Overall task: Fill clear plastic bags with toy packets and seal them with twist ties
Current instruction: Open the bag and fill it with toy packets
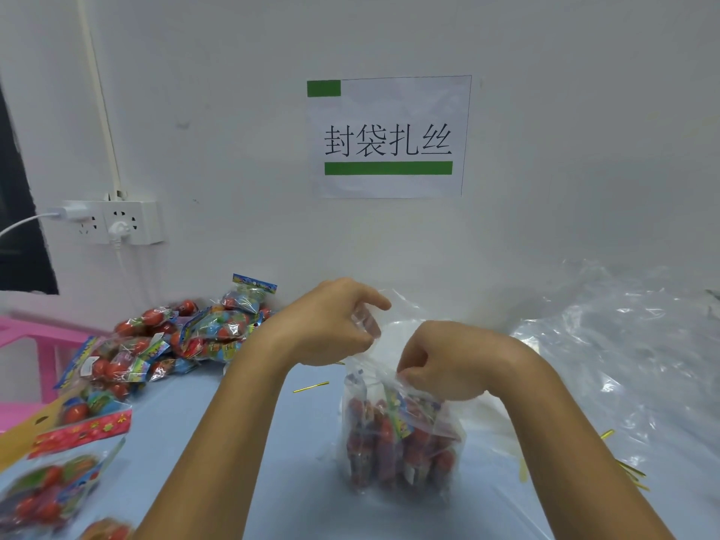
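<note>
Clear bag point(401, 442) of toy packets upright on worktop point(280, 442) — left hand point(335, 325) pinching its top film, right hand point(440, 360) gripping its mouth, loose packet pile point(163, 344) left of bag, gold twist tie point(311, 387) just left of bag

Clear bag point(403, 442) upright, red toy packets point(389, 438) inside, gold twist tie point(311, 387) beside

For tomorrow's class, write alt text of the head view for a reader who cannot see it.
Two bare hands gather the open top of a clear plastic bag filled with toy packets: left hand pinches the upper film, right hand grips the neck. Loose toy packets lie left, a gold twist tie behind.
</note>
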